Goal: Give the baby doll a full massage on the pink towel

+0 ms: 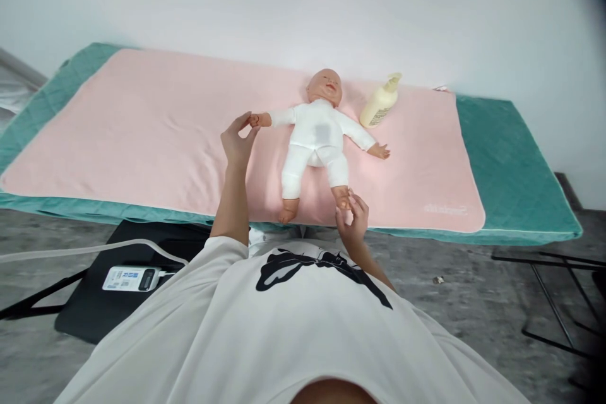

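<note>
Slightly creased pink cloth [156, 120] underlies the doll [315, 129].

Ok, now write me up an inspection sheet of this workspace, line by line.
Surface: pink mat laid over a quilted teal cover, slightly wrinkled toward the left.
Job's things: white-bodied doll face up on the mat; pale yellow pump bottle beside it.
Clutter: device on a black seat; small scrap on the floor.
Hands: left hand has its fingers on one doll hand; right hand has its fingers at one doll foot.
Cables: white cable passes over the seat.
Surroundings: pale wall, grey floor, black metal frame at right.
</note>
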Tool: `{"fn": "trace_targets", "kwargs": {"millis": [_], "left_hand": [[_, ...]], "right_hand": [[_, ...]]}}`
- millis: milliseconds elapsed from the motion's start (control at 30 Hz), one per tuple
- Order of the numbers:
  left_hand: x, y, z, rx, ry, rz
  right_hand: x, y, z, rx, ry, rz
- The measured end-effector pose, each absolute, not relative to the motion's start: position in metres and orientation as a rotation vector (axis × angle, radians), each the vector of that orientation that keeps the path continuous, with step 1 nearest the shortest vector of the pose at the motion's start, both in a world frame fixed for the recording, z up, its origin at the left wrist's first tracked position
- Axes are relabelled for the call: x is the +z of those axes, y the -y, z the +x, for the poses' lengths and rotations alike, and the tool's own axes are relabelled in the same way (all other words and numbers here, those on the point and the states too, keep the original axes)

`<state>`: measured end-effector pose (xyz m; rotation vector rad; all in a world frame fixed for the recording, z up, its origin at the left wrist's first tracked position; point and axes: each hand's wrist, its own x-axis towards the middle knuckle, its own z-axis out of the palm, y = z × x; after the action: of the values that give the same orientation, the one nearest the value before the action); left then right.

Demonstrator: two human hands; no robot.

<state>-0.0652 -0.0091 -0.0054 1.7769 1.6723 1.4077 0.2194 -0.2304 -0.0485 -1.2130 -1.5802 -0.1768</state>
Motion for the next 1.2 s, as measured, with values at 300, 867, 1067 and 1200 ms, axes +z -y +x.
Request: {"fn": "trace_targets", "kwargs": {"millis": [300, 867, 1067, 1200], "left_hand": [[0.028, 0.015, -0.013, 1.400, -1.440, 2.074], [0.008, 0.025, 0.029, 1.068, -1.230, 2.415], [0.006, 0.026, 0.030, 1.026, -1.254, 2.409], [0.005, 0.025, 0.027, 1.088, -1.281, 2.383]], "right_hand": [[-0.033, 0.183, 0.233, -0.016, 1.533, -1.132], [0.005, 0.133, 0.234, 0.206, 1.464, -1.198], [-0.003, 0.133, 0.235, 0.196, 1.432, -1.187], [-0.006, 0.134, 0.238, 0.198, 1.424, -1.203]]}}
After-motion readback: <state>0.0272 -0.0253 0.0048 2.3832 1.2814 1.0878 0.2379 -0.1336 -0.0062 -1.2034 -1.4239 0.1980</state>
